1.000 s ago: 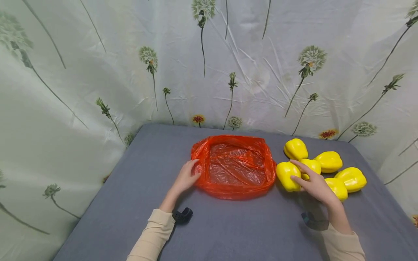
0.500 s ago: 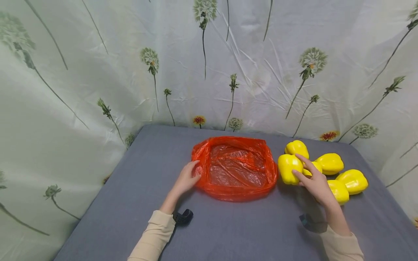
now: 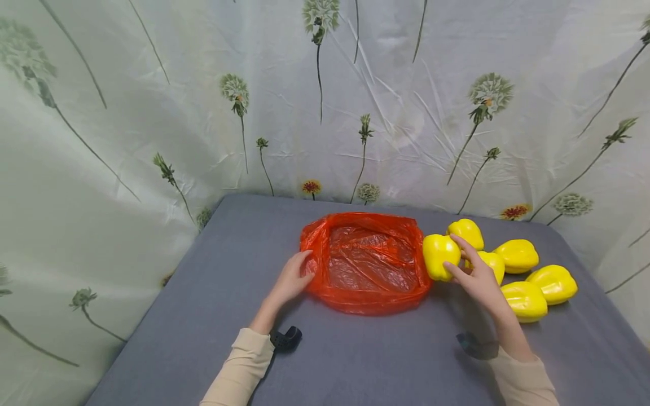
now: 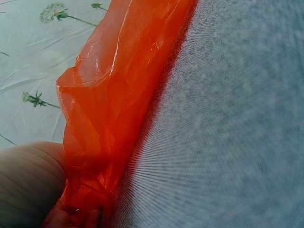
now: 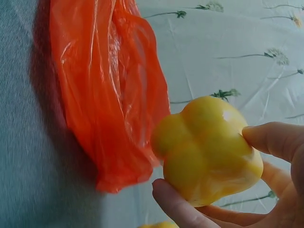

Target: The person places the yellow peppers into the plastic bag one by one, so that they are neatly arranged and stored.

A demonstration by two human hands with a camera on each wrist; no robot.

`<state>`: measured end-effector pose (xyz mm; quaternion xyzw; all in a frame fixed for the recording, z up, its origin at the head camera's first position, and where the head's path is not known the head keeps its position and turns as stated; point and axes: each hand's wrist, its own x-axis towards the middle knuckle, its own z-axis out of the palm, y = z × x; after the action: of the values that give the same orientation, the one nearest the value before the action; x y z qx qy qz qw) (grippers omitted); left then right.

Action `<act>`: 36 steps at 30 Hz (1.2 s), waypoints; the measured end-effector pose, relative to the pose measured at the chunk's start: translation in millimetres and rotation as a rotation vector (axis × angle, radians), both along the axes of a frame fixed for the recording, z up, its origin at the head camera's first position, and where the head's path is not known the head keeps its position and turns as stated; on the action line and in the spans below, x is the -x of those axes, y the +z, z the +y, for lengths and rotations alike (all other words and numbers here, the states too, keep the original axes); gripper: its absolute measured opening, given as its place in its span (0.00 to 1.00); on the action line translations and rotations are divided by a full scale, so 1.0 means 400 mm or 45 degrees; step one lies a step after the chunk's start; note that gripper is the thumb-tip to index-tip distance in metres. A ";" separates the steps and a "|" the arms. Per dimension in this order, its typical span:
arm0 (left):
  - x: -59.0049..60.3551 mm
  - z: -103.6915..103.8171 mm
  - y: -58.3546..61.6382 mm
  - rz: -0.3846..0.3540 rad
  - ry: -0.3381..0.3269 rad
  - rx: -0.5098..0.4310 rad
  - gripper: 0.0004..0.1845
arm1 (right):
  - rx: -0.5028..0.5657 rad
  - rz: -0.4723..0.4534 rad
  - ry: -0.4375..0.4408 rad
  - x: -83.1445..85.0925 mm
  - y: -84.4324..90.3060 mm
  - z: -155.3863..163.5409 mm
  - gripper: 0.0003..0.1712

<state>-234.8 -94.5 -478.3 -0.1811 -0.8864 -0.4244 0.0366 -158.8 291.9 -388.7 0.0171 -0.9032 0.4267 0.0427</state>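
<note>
My right hand holds a yellow bell pepper between thumb and fingers, at the right rim of the red plastic bag. In the right wrist view the pepper's lobed end faces the bag, and the fingers wrap its sides. The bag lies spread wide, its mouth facing up and its rim folded outward. At its left side, my left hand grips the bag wall; the left wrist view has the thumb against the red film, with fingertips low behind it.
Several more yellow bell peppers lie right of the bag, among them one at the back and one nearest the front. A grey cloth covers the table. Behind it hangs a flower-printed curtain.
My right hand has lifted the yellow bell pepper and carried it left, from beside the other peppers to the bag's right rim. The left hand has stayed at the bag's left side.
</note>
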 end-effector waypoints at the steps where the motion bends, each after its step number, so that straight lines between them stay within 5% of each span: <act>1: 0.001 0.000 -0.002 0.003 -0.002 -0.006 0.29 | 0.007 0.002 0.008 0.004 0.000 -0.006 0.40; 36: 0.001 0.007 0.004 -0.002 -0.048 0.022 0.29 | 0.220 -0.171 0.148 0.155 -0.042 -0.186 0.41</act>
<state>-235.3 -91.9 -476.6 -0.1978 -0.8864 -0.4176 0.0261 -220.8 217.5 -405.7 0.0371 -0.8614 0.5050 -0.0412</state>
